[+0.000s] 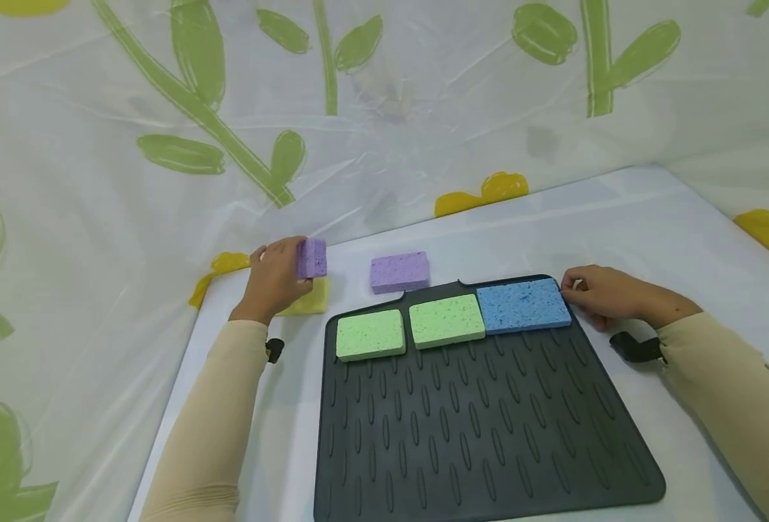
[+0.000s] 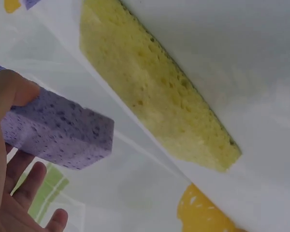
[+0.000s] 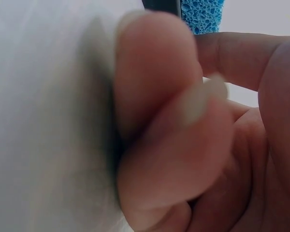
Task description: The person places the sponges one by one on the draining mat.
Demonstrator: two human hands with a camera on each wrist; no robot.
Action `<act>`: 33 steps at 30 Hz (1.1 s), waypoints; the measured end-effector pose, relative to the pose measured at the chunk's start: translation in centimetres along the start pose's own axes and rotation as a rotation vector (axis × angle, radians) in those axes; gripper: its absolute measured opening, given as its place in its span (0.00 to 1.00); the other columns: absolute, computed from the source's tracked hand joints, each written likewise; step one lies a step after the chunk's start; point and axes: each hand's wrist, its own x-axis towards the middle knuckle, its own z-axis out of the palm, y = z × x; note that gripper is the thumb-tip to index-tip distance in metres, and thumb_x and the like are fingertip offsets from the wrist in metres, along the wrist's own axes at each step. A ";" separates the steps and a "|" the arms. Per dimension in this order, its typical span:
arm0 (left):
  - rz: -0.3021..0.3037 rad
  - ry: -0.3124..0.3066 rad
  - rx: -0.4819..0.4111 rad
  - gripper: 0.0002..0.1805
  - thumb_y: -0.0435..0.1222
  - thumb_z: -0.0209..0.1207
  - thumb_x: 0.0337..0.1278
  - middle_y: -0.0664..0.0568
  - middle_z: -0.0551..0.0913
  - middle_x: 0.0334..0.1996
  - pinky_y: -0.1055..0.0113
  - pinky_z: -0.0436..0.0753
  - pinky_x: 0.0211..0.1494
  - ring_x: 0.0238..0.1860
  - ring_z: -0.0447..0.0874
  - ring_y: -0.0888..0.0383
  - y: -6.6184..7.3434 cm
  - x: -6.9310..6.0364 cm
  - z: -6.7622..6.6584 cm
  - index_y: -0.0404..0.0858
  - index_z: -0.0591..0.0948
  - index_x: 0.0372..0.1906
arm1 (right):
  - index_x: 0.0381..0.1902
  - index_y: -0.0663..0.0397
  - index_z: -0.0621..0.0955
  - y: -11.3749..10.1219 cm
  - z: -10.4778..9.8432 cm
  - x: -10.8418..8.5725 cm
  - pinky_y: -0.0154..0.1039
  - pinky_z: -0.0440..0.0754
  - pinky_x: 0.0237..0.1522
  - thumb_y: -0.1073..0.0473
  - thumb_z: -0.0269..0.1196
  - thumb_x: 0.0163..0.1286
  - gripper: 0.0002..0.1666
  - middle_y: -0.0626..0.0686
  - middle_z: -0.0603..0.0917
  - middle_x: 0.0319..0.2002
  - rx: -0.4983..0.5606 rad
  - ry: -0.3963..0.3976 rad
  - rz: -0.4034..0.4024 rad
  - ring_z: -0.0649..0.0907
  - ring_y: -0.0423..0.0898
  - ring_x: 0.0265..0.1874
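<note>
My left hand (image 1: 272, 279) grips a purple sponge (image 1: 311, 258) between thumb and fingers, raised above a yellow sponge (image 1: 315, 299) on the white table. In the left wrist view the held sponge tilts beside the yellow sponge (image 2: 154, 92), apart from it. A second purple sponge (image 1: 400, 272) lies behind the black ridged mat (image 1: 482, 420). My right hand (image 1: 609, 293) rests on the table by the mat's far right corner, its fingers loosely bent. Whether its fingertips touch the mat's edge is hard to tell. Closest to that hand is a blue sponge (image 1: 524, 306).
Two green sponges, a left one (image 1: 371, 335) and a right one (image 1: 447, 320), lie in a row with the blue one along the mat's far edge. A white sheet (image 1: 410, 109) with green leaf prints hangs behind and left of the table.
</note>
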 end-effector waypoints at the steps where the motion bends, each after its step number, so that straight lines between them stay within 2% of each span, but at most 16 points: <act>1: -0.002 0.021 -0.005 0.43 0.39 0.72 0.48 0.39 0.73 0.67 0.35 0.54 0.74 0.70 0.67 0.40 0.1 -0.4 -0.1 0.35 0.66 0.70 | 0.45 0.59 0.75 0.0 0.0 0.0 0.40 0.75 0.17 0.57 0.50 0.79 0.11 0.50 0.76 0.16 -0.004 0.001 -0.004 0.76 0.45 0.13; 5: -0.013 0.101 -0.036 0.44 0.42 0.74 0.48 0.37 0.75 0.64 0.36 0.54 0.74 0.68 0.69 0.40 0.7 -1.8 -0.4 0.35 0.68 0.70 | 0.46 0.59 0.74 0.0 0.2 0.0 0.41 0.75 0.17 0.56 0.50 0.79 0.11 0.50 0.76 0.16 -0.014 0.007 -0.007 0.76 0.45 0.14; 11: -0.044 0.172 -0.101 0.46 0.44 0.76 0.47 0.36 0.75 0.64 0.39 0.58 0.73 0.65 0.71 0.38 1.9 -4.0 -0.9 0.36 0.68 0.71 | 0.47 0.60 0.75 0.0 0.3 -0.2 0.41 0.75 0.17 0.55 0.50 0.79 0.13 0.49 0.76 0.17 -0.025 0.016 -0.006 0.76 0.45 0.14; 14: -0.042 0.214 -0.116 0.47 0.44 0.77 0.46 0.37 0.75 0.63 0.39 0.61 0.71 0.64 0.73 0.38 2.6 -5.1 -1.0 0.37 0.68 0.71 | 0.47 0.60 0.75 -0.1 0.3 -0.2 0.41 0.75 0.18 0.55 0.50 0.79 0.13 0.49 0.76 0.16 -0.035 0.027 -0.009 0.76 0.45 0.14; 20: 0.055 0.312 -0.111 0.47 0.48 0.78 0.42 0.38 0.79 0.57 0.39 0.70 0.63 0.57 0.79 0.39 4.0 -6.7 -1.2 0.37 0.71 0.69 | 0.47 0.60 0.75 0.0 0.4 -0.1 0.42 0.75 0.18 0.55 0.50 0.79 0.13 0.49 0.75 0.16 -0.022 0.019 0.003 0.76 0.45 0.14; 23: 0.110 0.338 -0.114 0.47 0.48 0.79 0.41 0.38 0.79 0.55 0.40 0.73 0.60 0.54 0.79 0.40 5.0 -7.2 -1.3 0.38 0.72 0.68 | 0.47 0.60 0.74 0.1 0.4 -0.1 0.42 0.76 0.18 0.55 0.50 0.79 0.13 0.50 0.76 0.16 -0.025 0.020 0.000 0.76 0.45 0.14; 27: 0.173 0.340 -0.093 0.47 0.50 0.78 0.41 0.38 0.79 0.55 0.41 0.74 0.57 0.54 0.79 0.40 6.8 -7.8 -1.3 0.38 0.72 0.68 | 0.47 0.60 0.74 0.2 0.5 -0.1 0.42 0.76 0.19 0.55 0.50 0.79 0.13 0.50 0.76 0.17 -0.029 0.025 -0.006 0.76 0.45 0.15; 33: 0.250 0.320 -0.048 0.46 0.53 0.77 0.42 0.40 0.80 0.52 0.43 0.74 0.59 0.54 0.79 0.41 10.1 -8.4 -1.1 0.38 0.74 0.67 | 0.46 0.60 0.74 0.1 0.4 -0.2 0.42 0.76 0.19 0.55 0.50 0.80 0.13 0.50 0.76 0.18 -0.031 0.023 -0.004 0.76 0.45 0.16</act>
